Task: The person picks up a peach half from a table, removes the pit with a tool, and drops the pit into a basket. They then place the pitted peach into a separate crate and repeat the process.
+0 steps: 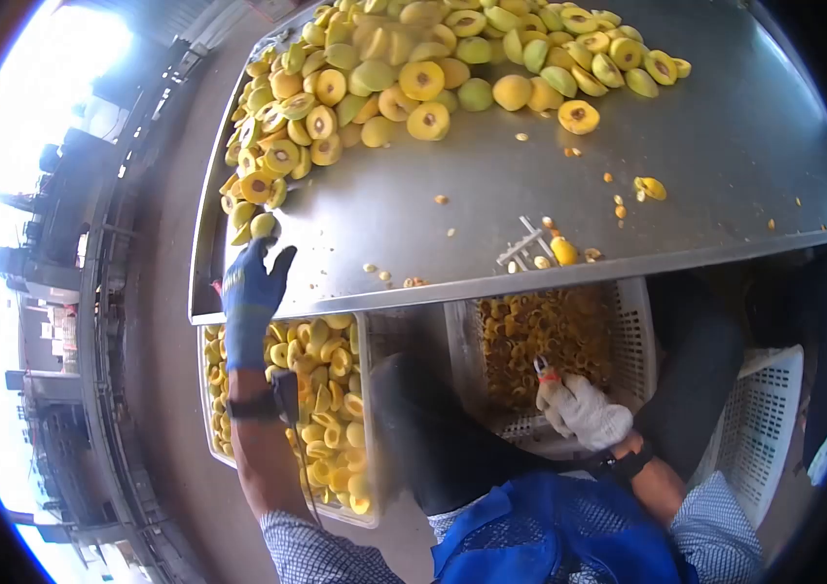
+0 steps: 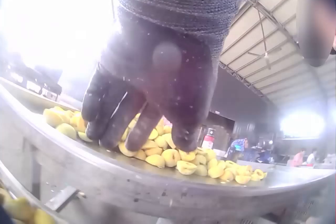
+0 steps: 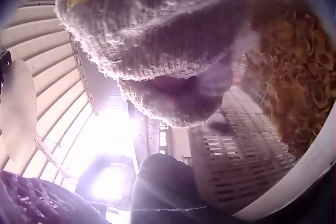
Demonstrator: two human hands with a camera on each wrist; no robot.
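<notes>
My left hand point(image 1: 253, 287), in a blue glove, reaches over the left end of the metal table. Its fingertips are right at a yellow-green fruit half point(image 1: 263, 226), at the near end of a big pile of peach-like halves point(image 1: 375, 73), many with brown centres. Thumb and fingers stand apart in the head view; the left wrist view shows the gloved fingers point(image 2: 139, 129) pointing down in front of the pile. Lower right, my right hand point(image 1: 584, 411) in a white knit glove grips a small metal-tipped tool with a red handle point(image 1: 549, 375). Its fingers curl around the handle, which they mostly hide.
A crate of yellow fruit halves point(image 1: 367, 457) stands below the table's left end. Under my right hand is a white crate point(image 1: 635, 331) holding brownish ring-shaped scraps point(image 1: 530, 331). Another white crate point(image 1: 769, 419) stands right. A grey slatted piece point(image 1: 527, 243) lies near the table's raised edge point(image 1: 472, 287).
</notes>
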